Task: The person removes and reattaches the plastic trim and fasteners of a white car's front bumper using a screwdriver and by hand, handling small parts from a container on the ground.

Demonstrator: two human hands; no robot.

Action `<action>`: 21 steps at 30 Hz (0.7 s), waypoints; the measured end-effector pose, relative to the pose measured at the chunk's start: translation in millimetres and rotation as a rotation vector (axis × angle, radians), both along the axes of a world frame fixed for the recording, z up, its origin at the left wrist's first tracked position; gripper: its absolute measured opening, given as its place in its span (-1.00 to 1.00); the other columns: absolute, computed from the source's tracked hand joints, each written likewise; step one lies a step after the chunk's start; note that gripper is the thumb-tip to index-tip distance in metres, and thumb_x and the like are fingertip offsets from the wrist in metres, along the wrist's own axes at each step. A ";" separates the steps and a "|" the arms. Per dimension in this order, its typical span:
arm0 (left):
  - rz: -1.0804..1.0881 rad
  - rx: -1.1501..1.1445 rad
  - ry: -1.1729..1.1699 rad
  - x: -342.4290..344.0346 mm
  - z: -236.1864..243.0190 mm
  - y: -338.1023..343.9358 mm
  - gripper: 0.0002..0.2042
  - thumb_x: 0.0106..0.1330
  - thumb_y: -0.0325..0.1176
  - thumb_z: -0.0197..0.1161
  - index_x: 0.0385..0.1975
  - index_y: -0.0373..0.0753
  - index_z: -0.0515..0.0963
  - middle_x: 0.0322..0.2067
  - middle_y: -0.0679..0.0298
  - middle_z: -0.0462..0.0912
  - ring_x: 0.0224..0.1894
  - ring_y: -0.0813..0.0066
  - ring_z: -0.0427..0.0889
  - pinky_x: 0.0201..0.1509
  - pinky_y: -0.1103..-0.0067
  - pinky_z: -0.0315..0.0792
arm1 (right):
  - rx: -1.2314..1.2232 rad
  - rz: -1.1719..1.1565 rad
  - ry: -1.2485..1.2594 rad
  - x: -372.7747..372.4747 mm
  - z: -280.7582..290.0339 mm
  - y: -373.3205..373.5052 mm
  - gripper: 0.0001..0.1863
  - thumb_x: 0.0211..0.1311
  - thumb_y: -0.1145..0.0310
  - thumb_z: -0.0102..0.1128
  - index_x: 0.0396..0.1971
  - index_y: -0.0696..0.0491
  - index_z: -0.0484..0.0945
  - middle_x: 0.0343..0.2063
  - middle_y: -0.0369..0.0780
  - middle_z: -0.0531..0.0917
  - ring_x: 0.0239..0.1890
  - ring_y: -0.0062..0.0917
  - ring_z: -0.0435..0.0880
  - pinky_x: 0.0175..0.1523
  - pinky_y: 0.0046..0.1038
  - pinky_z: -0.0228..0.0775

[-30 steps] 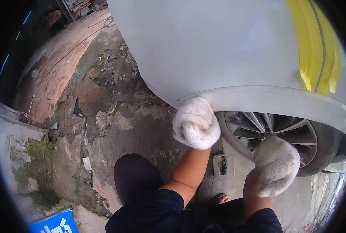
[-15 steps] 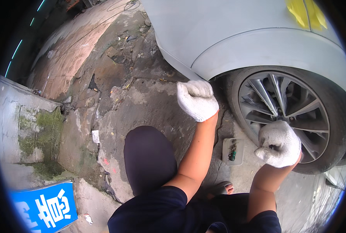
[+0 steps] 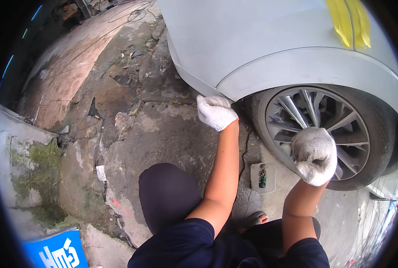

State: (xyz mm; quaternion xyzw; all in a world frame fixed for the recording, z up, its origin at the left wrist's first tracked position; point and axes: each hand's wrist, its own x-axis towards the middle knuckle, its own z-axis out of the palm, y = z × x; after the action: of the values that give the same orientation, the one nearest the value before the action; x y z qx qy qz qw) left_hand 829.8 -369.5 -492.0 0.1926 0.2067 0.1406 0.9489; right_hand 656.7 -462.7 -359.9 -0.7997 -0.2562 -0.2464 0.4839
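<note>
My left hand, in a white knit glove, is closed in a fist by the lower corner of the light-coloured car body, just behind the wheel arch. Whether it touches the panel, I cannot tell. My right hand, gloved the same way, is curled closed in front of the spoked wheel and covers part of its lower left spokes. A dark gap shows among its curled fingers. Anything held inside either fist is hidden. The black tyre surrounds the silver and dark rim.
A pale plastic box with a green-handled tool stands on cracked concrete left of the tyre. Yellow tape hangs on the car panel. At left are a mossy wall and a blue sign.
The view has shifted a little. Both fists have moved slightly farther from me, the left closer to the car's lower edge and the right higher across the wheel. Both remain closed.
</note>
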 end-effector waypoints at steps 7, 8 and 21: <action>-0.403 -0.220 0.593 -52.4 -73.4 -13.8 -0.54 0.32 -0.08 0.04 -0.78 -0.05 0.06 -0.86 0.42 0.06 -0.82 0.54 -0.02 -0.69 0.52 -0.09 | -0.541 -0.016 -0.157 60.3 -6.9 49.1 -0.78 -0.18 0.36 0.39 -0.72 -0.01 0.46 -0.69 -0.23 0.47 -0.65 -0.33 0.46 -0.55 -0.33 0.21; -0.361 -0.090 0.533 -52.1 -80.6 -9.4 -0.62 0.33 -0.09 0.04 -0.66 -0.12 0.16 -0.74 0.34 0.17 -0.72 0.47 0.11 -0.61 0.48 0.05 | -0.539 0.003 -0.297 80.5 -11.6 57.6 -0.79 -0.19 0.36 0.38 -0.74 -0.03 0.46 -0.71 -0.24 0.46 -0.68 -0.33 0.45 -0.57 -0.34 0.21; -0.276 -0.402 0.428 -58.2 -164.7 -28.3 -0.62 0.40 -0.15 0.11 0.05 -0.29 0.52 -0.03 0.20 0.61 -0.11 0.33 0.63 0.02 0.35 0.52 | -1.010 0.069 0.093 193.4 -163.6 93.3 -0.64 0.07 0.19 0.20 -0.86 -0.03 0.46 -0.82 -0.22 0.49 -0.71 -0.26 0.54 -0.55 -0.24 0.38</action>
State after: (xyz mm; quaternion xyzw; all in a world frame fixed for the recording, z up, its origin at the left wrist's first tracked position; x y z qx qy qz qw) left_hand 771.6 -397.8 -656.8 0.0526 0.3972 -0.0767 0.9130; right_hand 850.1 -369.4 -523.4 -0.9350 -0.3480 -0.0396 0.0555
